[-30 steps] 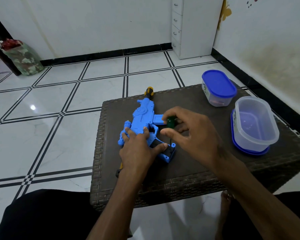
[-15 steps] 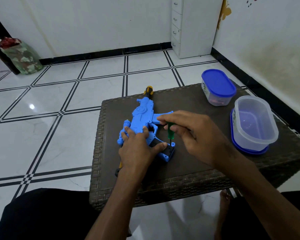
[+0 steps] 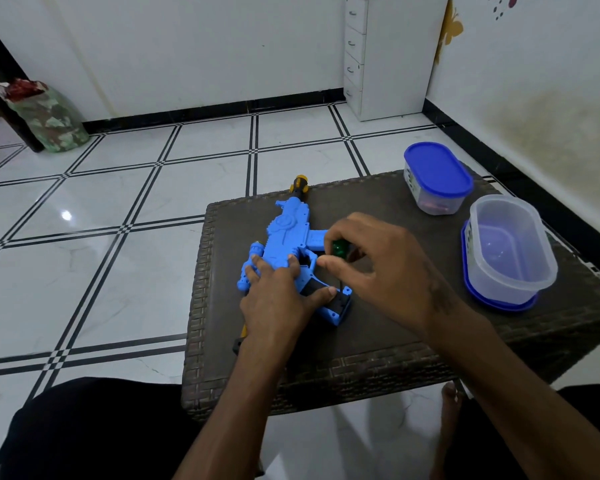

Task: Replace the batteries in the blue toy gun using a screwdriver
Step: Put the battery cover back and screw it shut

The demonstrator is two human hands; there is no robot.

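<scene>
Blue gun [image 3: 284,237] flat near table's [image 3: 378,334] left edge, under left hand [image 3: 278,299], fingers spread; right hand [image 3: 374,268] pinching green screwdriver [image 3: 340,249] upright at grip.

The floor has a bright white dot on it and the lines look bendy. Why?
Head view: the dot is glare, a lamp mirrored in the shiny floor; the tile lines bow because the wide lens bends edges; the table looks dim, with soft shadow beneath both hands; the toy gun stays sharp.
</scene>
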